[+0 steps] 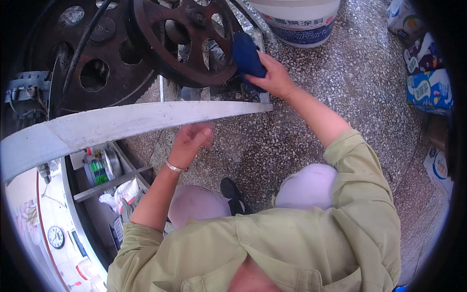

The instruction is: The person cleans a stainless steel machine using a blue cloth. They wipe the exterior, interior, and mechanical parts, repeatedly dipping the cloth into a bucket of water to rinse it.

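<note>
My right hand (271,76) grips a dark blue cloth (248,58) and presses it to the right rim of a spoked iron pulley wheel (171,67). Part of the rim is hidden behind the cloth. Just below a pale metal frame bar (146,115) hangs my left hand (193,138), its fingers loosely curled and slightly blurred. Nothing shows in it, and the bar covers some of its fingertips. A bracelet (176,167) circles the left wrist. Behind the pulley stands a larger dark gear wheel (95,75) with round holes.
A plastic paint bucket (295,25) stands on the speckled terrazzo floor (299,135) beyond my right hand. Several cartons (430,87) line the right side. At lower left is an open-topped compartment (91,215) with bottles and bags. A bolt (44,173) juts down beneath the bar.
</note>
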A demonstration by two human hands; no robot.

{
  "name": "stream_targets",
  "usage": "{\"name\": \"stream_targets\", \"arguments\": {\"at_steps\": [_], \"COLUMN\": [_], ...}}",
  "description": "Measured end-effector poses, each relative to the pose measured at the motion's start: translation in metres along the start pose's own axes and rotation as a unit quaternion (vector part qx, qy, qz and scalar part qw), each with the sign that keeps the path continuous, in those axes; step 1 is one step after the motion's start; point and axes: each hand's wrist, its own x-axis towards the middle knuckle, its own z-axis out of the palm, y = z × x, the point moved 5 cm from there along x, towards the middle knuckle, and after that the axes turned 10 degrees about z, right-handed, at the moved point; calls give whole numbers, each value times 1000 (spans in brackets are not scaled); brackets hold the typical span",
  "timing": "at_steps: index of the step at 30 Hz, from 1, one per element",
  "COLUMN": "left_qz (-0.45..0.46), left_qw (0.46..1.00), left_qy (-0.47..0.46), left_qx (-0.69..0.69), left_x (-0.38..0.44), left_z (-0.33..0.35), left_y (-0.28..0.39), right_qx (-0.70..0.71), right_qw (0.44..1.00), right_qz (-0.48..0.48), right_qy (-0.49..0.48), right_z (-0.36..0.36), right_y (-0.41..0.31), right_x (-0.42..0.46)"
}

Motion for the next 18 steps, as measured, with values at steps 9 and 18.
{"name": "stream_targets", "arguments": {"at_steps": [9,18], "left_qz": [-75,-11], "left_qw": [991,935], "left_qy": [52,84], "left_qx": [-94,-344], "left_x": [19,102], "left_z": [13,71], "left_y": [-70,-89], "right_qx": [472,409], "right_qw": [697,727], "right_qz": [449,495], "right_qy": [-301,-243], "right_z": [29,53], "right_y": [52,56], "right_x": [-56,-21]}}
